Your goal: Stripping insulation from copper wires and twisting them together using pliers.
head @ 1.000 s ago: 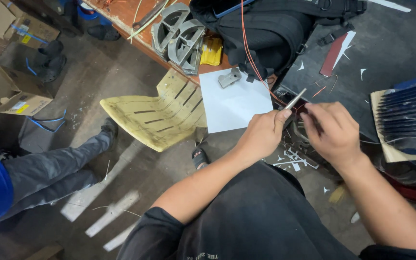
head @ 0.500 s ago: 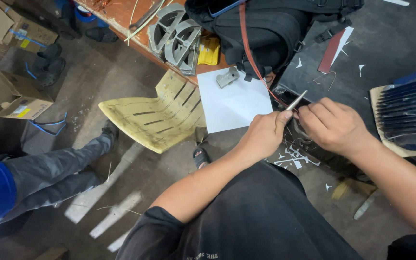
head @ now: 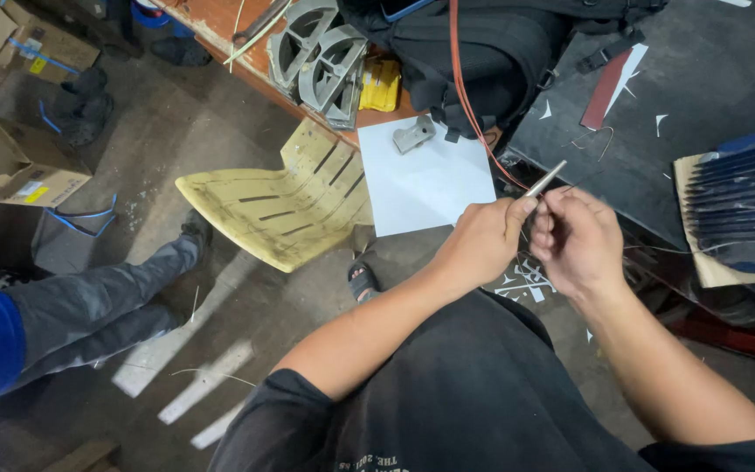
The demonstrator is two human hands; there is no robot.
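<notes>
Head view: my left hand (head: 482, 240) pinches a thin silver metal rod (head: 545, 179) that angles up to the right, above the floor beside the dark grey worktop (head: 709, 79). My right hand (head: 580, 240) curls just beside it, fingertips at the rod's lower end; grip unclear.

Two hands, the left (head: 482, 240) and the right (head: 580, 240), meet on one thin metal rod (head: 545, 179). One white sheet (head: 425, 183) carries one small metal bracket (head: 413, 134). There is one yellow plastic chair seat (head: 277, 201), one black backpack (head: 491, 52), two grey metal frames (head: 321, 57), two cardboard boxes (head: 10, 166) and one stack of dark blue strips (head: 740, 205).
</notes>
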